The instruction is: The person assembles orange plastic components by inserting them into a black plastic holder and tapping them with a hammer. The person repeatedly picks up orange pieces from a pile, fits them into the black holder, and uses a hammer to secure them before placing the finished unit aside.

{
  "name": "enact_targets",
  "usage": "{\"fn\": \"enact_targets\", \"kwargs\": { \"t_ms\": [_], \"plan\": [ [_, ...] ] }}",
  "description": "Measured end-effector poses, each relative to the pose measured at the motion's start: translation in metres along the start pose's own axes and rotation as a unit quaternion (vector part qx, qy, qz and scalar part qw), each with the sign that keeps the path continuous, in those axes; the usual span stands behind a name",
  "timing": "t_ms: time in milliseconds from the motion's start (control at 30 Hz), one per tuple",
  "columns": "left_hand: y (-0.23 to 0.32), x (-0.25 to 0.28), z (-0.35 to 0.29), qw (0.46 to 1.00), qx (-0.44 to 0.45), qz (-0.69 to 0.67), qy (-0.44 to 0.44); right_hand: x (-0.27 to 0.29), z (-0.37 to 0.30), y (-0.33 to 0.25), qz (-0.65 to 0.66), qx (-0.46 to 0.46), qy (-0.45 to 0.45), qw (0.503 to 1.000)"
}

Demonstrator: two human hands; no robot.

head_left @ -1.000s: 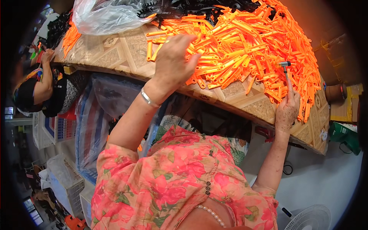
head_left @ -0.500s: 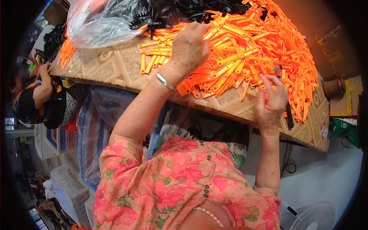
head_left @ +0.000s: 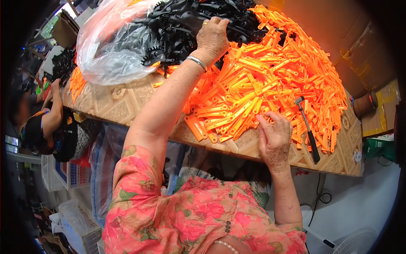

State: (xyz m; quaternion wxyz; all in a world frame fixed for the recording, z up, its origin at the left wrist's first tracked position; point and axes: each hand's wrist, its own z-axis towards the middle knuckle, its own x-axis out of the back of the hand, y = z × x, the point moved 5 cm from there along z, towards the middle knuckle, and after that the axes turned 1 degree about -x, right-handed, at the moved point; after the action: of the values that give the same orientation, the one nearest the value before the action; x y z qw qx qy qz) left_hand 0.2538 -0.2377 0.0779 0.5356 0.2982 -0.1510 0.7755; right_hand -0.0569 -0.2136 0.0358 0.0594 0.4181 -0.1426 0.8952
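My left hand [head_left: 212,39] reaches far across the table, over the near side of a pile of black plastic parts [head_left: 182,25]. Its fingers curl down among those parts, and their tips are hidden. At the front edge of a large heap of orange plastic strips [head_left: 249,80], my right hand [head_left: 275,137] hovers low, thumb and fingers bent but apart, with no piece visible between them. A small hammer [head_left: 308,129] with a black handle leans on the heap to the right of that hand.
A clear plastic bag [head_left: 114,63] lies left of the black parts on the wood-patterned table [head_left: 127,101]. Another person [head_left: 50,122] sits at the far left. Cardboard [head_left: 363,59] rises behind the heap, and a white fan [head_left: 357,241] stands at lower right.
My left hand has moved from the orange strips up to the black parts. My right hand has drawn left and closer to me, away from the hammer. The view has shifted.
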Motion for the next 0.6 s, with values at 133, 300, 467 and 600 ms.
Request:
{"fn": "enact_targets", "kwargs": {
  "t_ms": [133,300,467,600],
  "plan": [
    [0.015,-0.017,0.018,0.993,-0.051,0.044,-0.095,0.000,0.000,0.005,0.027,-0.022,-0.010,0.999],
    [0.020,-0.035,0.026,0.979,-0.118,0.120,-0.111,0.000,0.001,0.006,0.031,-0.030,-0.010,0.999],
    [0.009,-0.021,0.018,0.989,-0.127,0.013,-0.075,0.000,-0.001,0.009,0.044,-0.031,0.000,0.999],
    [-0.009,0.011,0.002,0.982,0.024,-0.135,-0.133,-0.002,-0.003,0.008,0.039,-0.021,0.012,0.999]
  ]
}}
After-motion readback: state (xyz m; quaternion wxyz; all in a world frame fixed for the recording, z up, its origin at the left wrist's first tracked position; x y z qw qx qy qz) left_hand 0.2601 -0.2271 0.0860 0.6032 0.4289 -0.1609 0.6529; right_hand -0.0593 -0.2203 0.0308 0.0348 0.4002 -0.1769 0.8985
